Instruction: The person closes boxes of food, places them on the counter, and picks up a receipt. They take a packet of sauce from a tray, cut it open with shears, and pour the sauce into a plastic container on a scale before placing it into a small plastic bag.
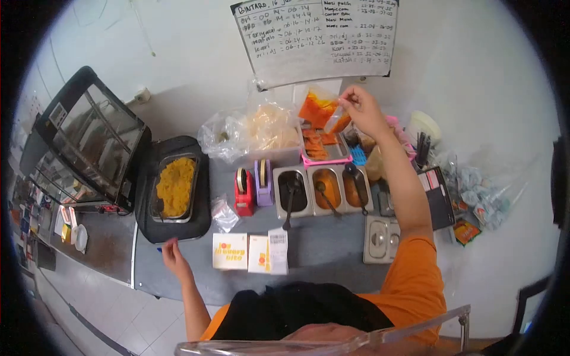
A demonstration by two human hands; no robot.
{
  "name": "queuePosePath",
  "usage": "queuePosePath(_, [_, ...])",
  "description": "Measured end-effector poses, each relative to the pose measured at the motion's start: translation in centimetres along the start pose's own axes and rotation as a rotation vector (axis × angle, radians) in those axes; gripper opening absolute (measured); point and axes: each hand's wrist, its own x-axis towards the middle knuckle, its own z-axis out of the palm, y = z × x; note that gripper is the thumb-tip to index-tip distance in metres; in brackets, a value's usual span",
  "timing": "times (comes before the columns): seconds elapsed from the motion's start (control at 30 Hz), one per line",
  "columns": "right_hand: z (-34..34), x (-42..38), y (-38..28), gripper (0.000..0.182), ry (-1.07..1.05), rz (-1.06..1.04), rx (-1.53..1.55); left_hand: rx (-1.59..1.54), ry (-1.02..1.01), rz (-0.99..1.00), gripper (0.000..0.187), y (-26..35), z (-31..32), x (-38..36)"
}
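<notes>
My right hand (359,110) is raised at the back of the counter, fingers pinched on a clear plastic packet of orange sauce (319,108). Below it, a metal tray with a pink rim holds more orange packets (319,145). Down at the left, my left hand (173,258) is beside the front edge of a black tray (145,222), its fingers drawn together. A small blue piece (159,250) shows at those fingers; I cannot tell what it is. Two white printed boxes (230,251) lie on the counter to the right of this hand, a paper slip (278,252) on one.
Yellow food fills a metal pan (175,188) on the black tray. Red (243,193) and purple (263,183) tape dispensers stand beside sauce tubs (293,190) with ladles. A glass display case (89,139) rises at left. Plastic bags (270,127) sit at the back, under a whiteboard (314,44).
</notes>
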Motion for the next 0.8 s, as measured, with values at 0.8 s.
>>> queuePosePath(0.8, [-3.8, -19.3, -25.5, 0.009, -0.110, 0.224, 0.447, -0.969, -1.178, -0.352, 0.013, 27.7, 6.9, -8.5])
